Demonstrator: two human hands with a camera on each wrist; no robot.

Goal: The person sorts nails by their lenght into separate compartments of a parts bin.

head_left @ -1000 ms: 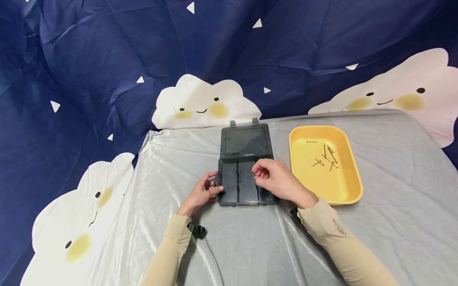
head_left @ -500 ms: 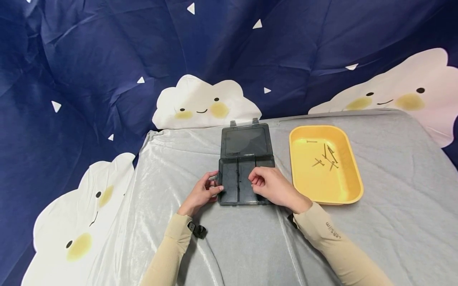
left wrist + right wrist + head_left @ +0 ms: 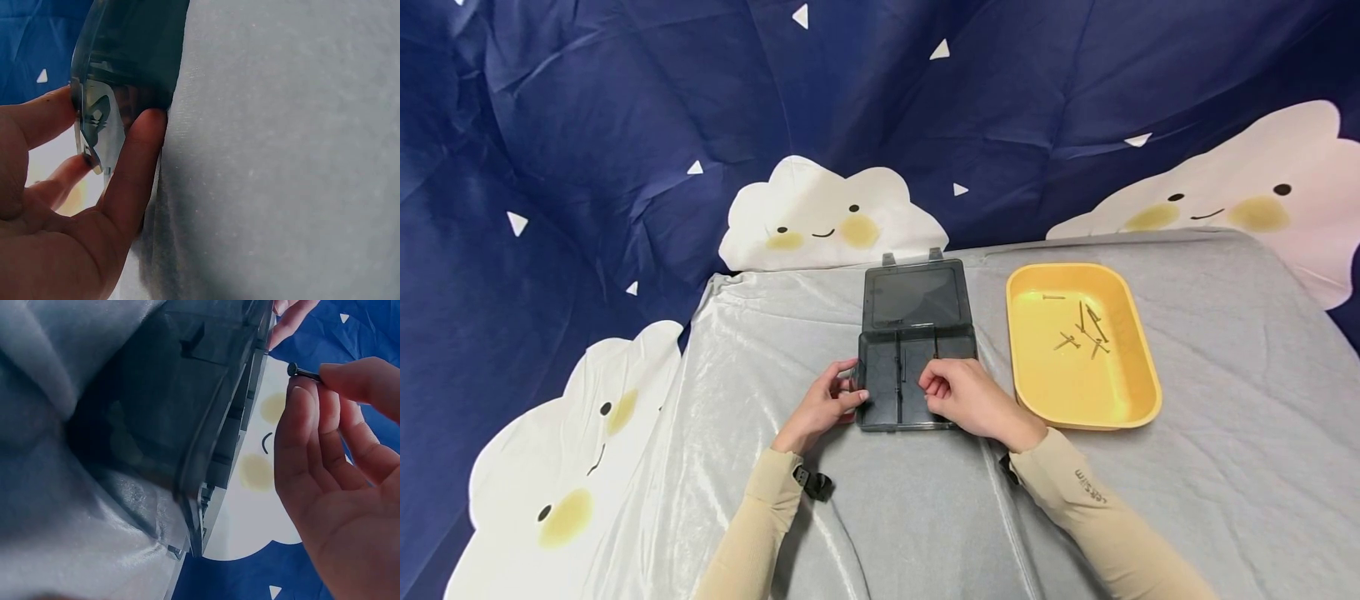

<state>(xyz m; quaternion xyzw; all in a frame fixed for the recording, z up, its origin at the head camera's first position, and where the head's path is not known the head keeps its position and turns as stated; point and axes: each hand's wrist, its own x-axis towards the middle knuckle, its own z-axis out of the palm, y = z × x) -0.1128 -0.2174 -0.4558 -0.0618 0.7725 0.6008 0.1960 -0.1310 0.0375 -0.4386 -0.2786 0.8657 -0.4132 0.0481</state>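
A dark see-through compartment box point(image 3: 877, 375) lies in the middle of the table with its lid point(image 3: 916, 298) swung back. At its left side my left hand point(image 3: 822, 407) grips the edge; the left wrist view has thumb and fingers point(image 3: 147, 134) around the corner. Over the right part of the box hangs my right hand point(image 3: 972, 398). Its thumb and index finger pinch a small nail point(image 3: 305, 373), whose flat head pokes out in the right wrist view. The head view hides that nail. A thin dark piece point(image 3: 903, 365) lies in the middle compartment.
To the right of the box stands a yellow tray point(image 3: 1078, 408) holding several loose nails point(image 3: 1097, 325). Grey velvety cloth point(image 3: 917, 508) covers the table. A blue curtain point(image 3: 647, 92) with cloud faces hangs behind it and at the left.
My right hand has moved a little toward me and slightly left over the box, still pinching. The left hand, the box and the tray have stayed put.
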